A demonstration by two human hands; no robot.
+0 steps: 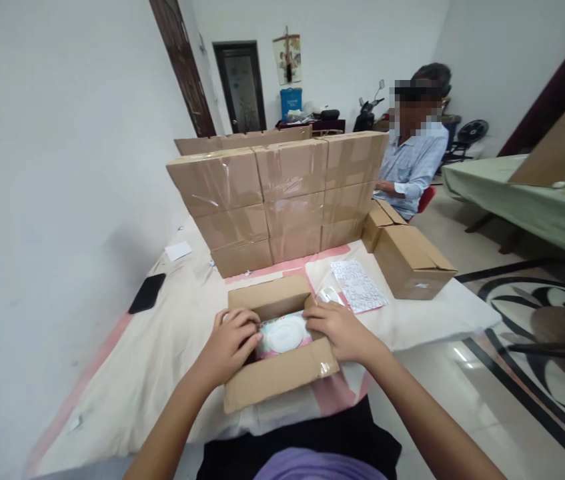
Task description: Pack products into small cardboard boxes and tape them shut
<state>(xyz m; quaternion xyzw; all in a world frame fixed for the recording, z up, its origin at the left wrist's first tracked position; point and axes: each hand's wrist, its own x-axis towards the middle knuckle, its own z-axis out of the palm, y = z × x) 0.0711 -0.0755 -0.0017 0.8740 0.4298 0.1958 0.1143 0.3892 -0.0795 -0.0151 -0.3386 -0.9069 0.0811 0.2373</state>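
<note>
- The pack (pixel 286 333), with a pale oval lid facing up, sits inside an open carton (pixel 282 379) close to the worktop's near edge, between the two hands.
- The left grip (pixel 229 343) is at the carton's left end, fingers bent inward, with fingertips and thumb reaching the pack's left end; whether they have hold of it or only rest there, I cannot tell.
- The right grip (pixel 339 330) comes over the carton's right end, its fingers bent down at the pack's right end; how firmly they close, and on what, I cannot tell.
- The carton's near and far flaps are folded outward.
- Toward the far edge of the cloth-covered worktop (pixel 177 367) stands a wall of taped boxes (pixel 292 200).
- Along the left edge lie a black phone (pixel 147 293) and, farther back, a white paper (pixel 178 251).
- Toward the right corner, a printed sheet (pixel 359 285) lies just beside a closed box (pixel 407 260).
- Another person (pixel 412 160) sits beyond the far right.
</note>
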